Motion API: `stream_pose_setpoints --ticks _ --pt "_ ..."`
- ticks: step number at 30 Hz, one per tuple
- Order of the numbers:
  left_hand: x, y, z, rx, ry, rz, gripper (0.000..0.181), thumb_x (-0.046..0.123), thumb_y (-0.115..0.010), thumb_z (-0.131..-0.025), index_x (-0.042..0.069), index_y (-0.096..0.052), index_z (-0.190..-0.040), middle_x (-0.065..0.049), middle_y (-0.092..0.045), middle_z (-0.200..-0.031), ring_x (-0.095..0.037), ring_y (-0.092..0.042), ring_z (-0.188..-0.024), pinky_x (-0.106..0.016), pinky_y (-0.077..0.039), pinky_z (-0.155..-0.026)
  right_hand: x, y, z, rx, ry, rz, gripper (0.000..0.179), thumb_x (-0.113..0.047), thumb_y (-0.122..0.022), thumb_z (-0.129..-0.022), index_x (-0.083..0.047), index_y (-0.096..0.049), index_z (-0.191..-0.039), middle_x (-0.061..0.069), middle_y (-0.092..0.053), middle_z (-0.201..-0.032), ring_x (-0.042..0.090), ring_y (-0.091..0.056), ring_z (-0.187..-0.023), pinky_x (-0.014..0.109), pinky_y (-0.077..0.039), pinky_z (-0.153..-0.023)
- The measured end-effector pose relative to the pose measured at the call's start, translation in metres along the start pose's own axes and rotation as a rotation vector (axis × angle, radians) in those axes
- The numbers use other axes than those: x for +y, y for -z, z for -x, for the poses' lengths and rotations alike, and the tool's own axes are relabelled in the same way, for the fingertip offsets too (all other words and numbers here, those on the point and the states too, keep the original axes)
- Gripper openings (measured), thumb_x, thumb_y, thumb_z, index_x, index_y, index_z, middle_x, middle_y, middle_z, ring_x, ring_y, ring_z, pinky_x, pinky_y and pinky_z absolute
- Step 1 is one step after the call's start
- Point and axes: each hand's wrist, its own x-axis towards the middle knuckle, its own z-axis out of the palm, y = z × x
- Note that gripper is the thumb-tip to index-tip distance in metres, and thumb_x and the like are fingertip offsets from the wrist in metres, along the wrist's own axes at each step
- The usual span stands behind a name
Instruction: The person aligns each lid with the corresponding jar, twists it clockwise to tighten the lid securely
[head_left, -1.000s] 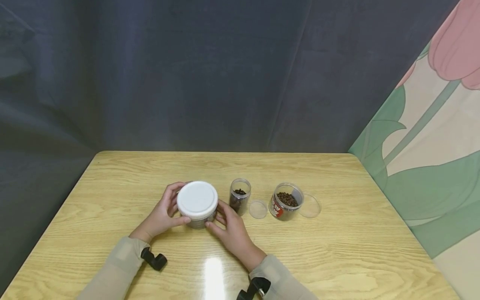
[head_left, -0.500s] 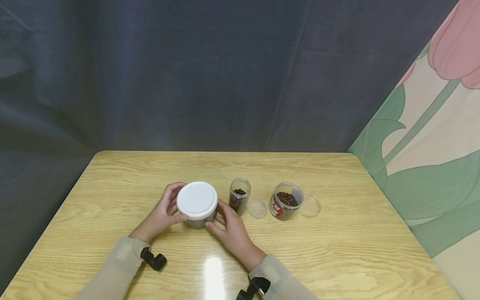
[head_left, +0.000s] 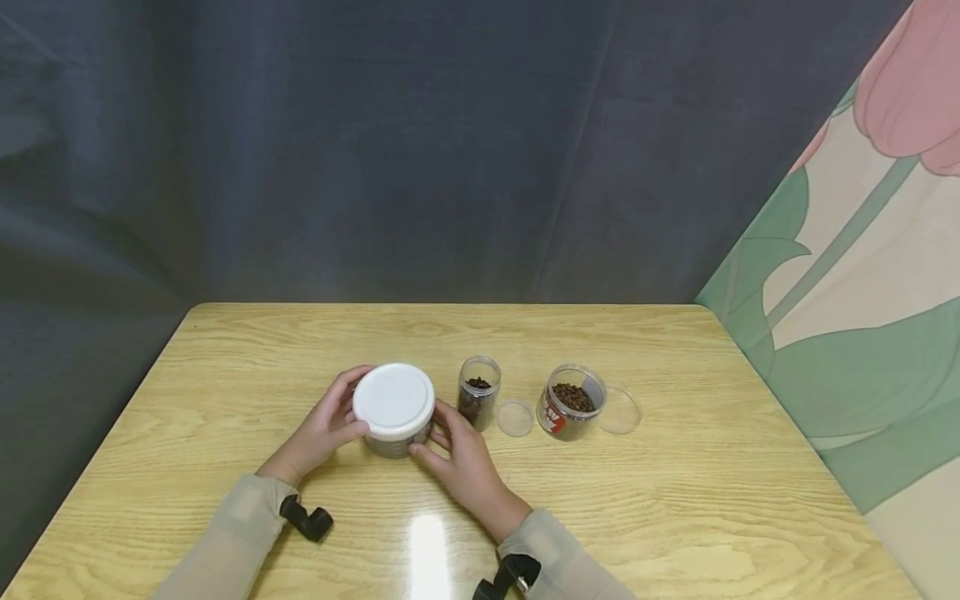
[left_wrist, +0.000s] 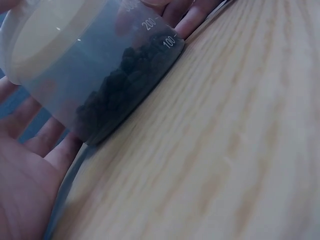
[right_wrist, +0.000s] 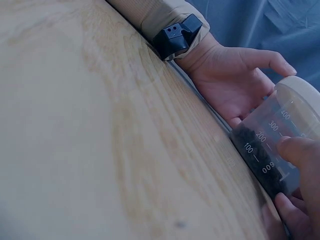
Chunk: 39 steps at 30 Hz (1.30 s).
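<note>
A clear jar [head_left: 388,447] with a white lid [head_left: 393,398] stands upright on the wooden table. In the left wrist view, dark pieces [left_wrist: 132,72] fill its lower part, beside printed measuring marks. My left hand [head_left: 322,429] holds the jar from the left, its thumb at the lid's edge and its fingers partly hidden behind. On the other side, my right hand [head_left: 467,462] grips the jar's body, thumb in front and fingers round the right side. The right wrist view shows the right thumb [right_wrist: 295,147] against the marked wall, below the lid.
Right of the jar stands a slim clear jar [head_left: 480,396] of coffee beans, lidless. A wider lidless jar [head_left: 555,415] of brown beans is farther right. Two clear round lids lie flat beside them, a small lid [head_left: 516,418] and a larger lid [head_left: 622,411].
My left thumb has slid slightly left and back along the lid's front edge. The right hand and the other jars have stayed in place.
</note>
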Motion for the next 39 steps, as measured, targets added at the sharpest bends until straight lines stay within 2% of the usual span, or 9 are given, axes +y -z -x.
stream_pose_setpoints --ticks 5,7,10,13,18,23,28,34,39 --pt "-0.0030 0.0015 0.0007 -0.016 -0.034 -0.005 0.070 0.009 -0.059 -0.100 0.000 -0.022 -0.158 -0.016 -0.034 -0.154 -0.004 -0.041 -0.138 -0.016 -0.035 -0.115 -0.0010 -0.0002 0.0003 -0.010 -0.010 0.007 0.067 -0.012 -0.075 -0.093 0.001 -0.041 -0.150 0.024 -0.049 -0.147 0.032 -0.053 -0.133 0.022 -0.051 -0.102" --pt "-0.0034 0.0016 0.0006 -0.016 -0.037 0.014 0.072 0.014 -0.062 -0.100 0.002 -0.020 -0.157 -0.018 -0.034 -0.152 -0.005 -0.043 -0.136 -0.016 -0.038 -0.112 -0.0011 -0.0001 0.0006 -0.009 -0.003 0.009 0.067 -0.012 -0.075 -0.094 0.002 -0.041 -0.149 0.025 -0.049 -0.146 0.033 -0.054 -0.132 0.022 -0.051 -0.101" --pt "-0.0029 0.0008 0.0003 -0.017 -0.039 0.056 0.078 0.024 -0.070 -0.098 0.006 -0.018 -0.154 -0.012 -0.035 -0.148 -0.006 -0.046 -0.133 -0.017 -0.043 -0.109 -0.0009 0.0004 0.0006 -0.006 0.005 0.012 0.067 -0.012 -0.075 -0.094 0.002 -0.041 -0.149 0.025 -0.049 -0.146 0.034 -0.054 -0.132 0.023 -0.051 -0.101" --pt "-0.0028 0.0006 -0.0002 -0.016 -0.035 0.075 0.081 0.025 -0.076 -0.094 0.008 -0.019 -0.149 -0.009 -0.035 -0.148 -0.005 -0.046 -0.133 -0.018 -0.043 -0.109 -0.0012 0.0004 0.0002 -0.005 0.001 0.010 0.067 -0.012 -0.076 -0.093 0.002 -0.041 -0.149 0.025 -0.049 -0.146 0.033 -0.054 -0.132 0.022 -0.051 -0.102" --pt "-0.0039 0.0011 -0.0007 -0.008 -0.034 0.054 0.078 0.019 -0.078 -0.092 0.006 -0.022 -0.146 -0.011 -0.036 -0.148 -0.004 -0.045 -0.133 -0.018 -0.043 -0.109 -0.0012 0.0000 -0.0002 -0.006 -0.009 0.009 0.067 -0.010 -0.076 -0.093 0.002 -0.041 -0.149 0.024 -0.049 -0.147 0.031 -0.054 -0.132 0.021 -0.050 -0.102" --pt "-0.0034 0.0010 -0.0008 -0.013 -0.030 0.059 0.077 0.010 -0.074 -0.093 0.000 -0.022 -0.148 -0.007 -0.038 -0.147 -0.006 -0.045 -0.134 -0.019 -0.043 -0.110 -0.0003 0.0000 -0.0001 -0.009 -0.002 0.003 0.066 -0.011 -0.075 -0.093 0.002 -0.042 -0.149 0.025 -0.049 -0.146 0.032 -0.055 -0.131 0.022 -0.051 -0.102" --pt "-0.0024 0.0016 -0.0006 -0.016 -0.014 0.037 0.072 0.005 -0.066 -0.095 0.001 -0.025 -0.153 -0.002 -0.039 -0.149 -0.006 -0.044 -0.136 -0.019 -0.039 -0.113 0.0001 0.0004 0.0001 -0.006 0.011 -0.005 0.064 -0.012 -0.074 -0.094 0.002 -0.042 -0.148 0.026 -0.050 -0.145 0.034 -0.056 -0.130 0.025 -0.052 -0.102" --pt "-0.0046 0.0040 -0.0006 -0.051 -0.043 0.003 0.065 0.004 -0.054 -0.100 0.000 -0.025 -0.158 0.001 -0.039 -0.155 -0.005 -0.040 -0.141 -0.016 -0.033 -0.115 0.0004 0.0002 0.0008 -0.011 -0.006 0.005 0.066 -0.012 -0.074 -0.094 0.002 -0.041 -0.149 0.025 -0.049 -0.146 0.033 -0.054 -0.132 0.023 -0.051 -0.102" --pt "-0.0046 0.0044 0.0005 -0.048 -0.030 -0.016 0.065 0.009 -0.052 -0.103 0.005 -0.023 -0.161 -0.007 -0.033 -0.160 -0.004 -0.038 -0.142 -0.015 -0.034 -0.114 -0.0007 0.0002 0.0008 -0.016 -0.010 0.012 0.067 -0.011 -0.075 -0.094 0.001 -0.041 -0.150 0.024 -0.049 -0.147 0.032 -0.053 -0.133 0.021 -0.050 -0.103"
